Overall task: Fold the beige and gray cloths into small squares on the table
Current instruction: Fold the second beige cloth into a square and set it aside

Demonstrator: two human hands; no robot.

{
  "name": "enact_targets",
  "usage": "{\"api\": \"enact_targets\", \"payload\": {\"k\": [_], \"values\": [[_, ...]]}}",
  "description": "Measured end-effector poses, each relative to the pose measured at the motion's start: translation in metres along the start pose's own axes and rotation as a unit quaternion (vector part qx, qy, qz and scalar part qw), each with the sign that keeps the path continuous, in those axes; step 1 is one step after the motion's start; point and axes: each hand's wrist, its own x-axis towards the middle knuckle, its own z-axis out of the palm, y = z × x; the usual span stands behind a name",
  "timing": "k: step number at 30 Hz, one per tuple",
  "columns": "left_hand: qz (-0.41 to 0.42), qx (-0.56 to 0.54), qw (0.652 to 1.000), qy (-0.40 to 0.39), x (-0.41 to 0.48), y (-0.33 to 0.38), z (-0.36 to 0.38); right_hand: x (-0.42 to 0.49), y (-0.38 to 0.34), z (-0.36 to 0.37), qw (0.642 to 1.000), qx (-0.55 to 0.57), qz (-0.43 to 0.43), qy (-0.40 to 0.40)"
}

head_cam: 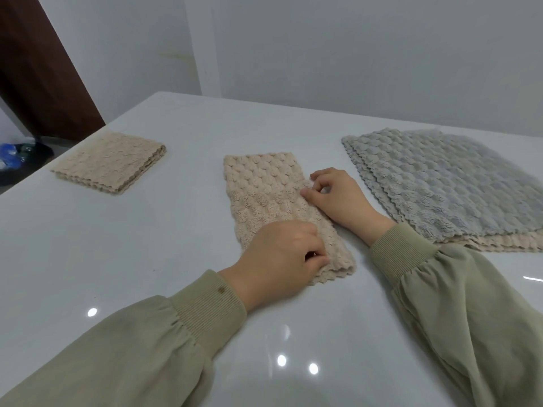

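Note:
A beige cloth (pixel 264 189), folded into a long narrow strip, lies in the middle of the white table (pixel 147 236). My left hand (pixel 279 259) lies over the strip's near end, fingers curled and pinching the fabric. My right hand (pixel 338 198) pinches the strip's right edge about halfway along. A stack of unfolded cloths (pixel 440 186) lies at the right, a gray one on top and beige ones showing underneath at the near edge. At the far left sits a pile of folded beige cloths (pixel 110 161).
A grey wall stands just behind the table's far edge. A dark brown door (pixel 44 69) is at the far left, with dark and blue items (pixel 14 157) on the floor beyond the table's left edge.

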Motion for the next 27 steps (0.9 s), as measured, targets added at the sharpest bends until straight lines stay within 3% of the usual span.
{"api": "enact_targets", "payload": {"k": [8,11,14,16,19,23,27], "values": [[0.018,-0.006,0.998,-0.061,-0.002,-0.002,-0.001,0.002,0.008,0.004,0.999,-0.048,-0.013,0.01],[-0.015,-0.069,0.993,-0.093,-0.001,-0.005,-0.013,0.006,0.014,0.005,0.995,-0.097,-0.016,0.02],[-0.071,-0.103,0.992,0.0,0.001,-0.018,-0.023,0.006,0.013,0.003,0.992,-0.117,-0.034,0.045],[-0.111,-0.05,0.991,0.057,0.004,-0.033,-0.027,0.003,0.009,0.002,0.992,-0.093,-0.062,0.058],[-0.175,0.039,0.982,0.061,0.011,-0.059,-0.034,0.001,0.003,0.002,0.989,-0.09,-0.095,0.062],[-0.23,0.098,0.968,-0.011,0.018,-0.09,-0.039,0.012,-0.009,0.002,0.989,-0.098,-0.11,0.008],[-0.274,0.17,0.936,-0.142,0.015,-0.101,-0.036,0.022,-0.001,0.01,0.964,-0.215,-0.081,-0.135]]}}
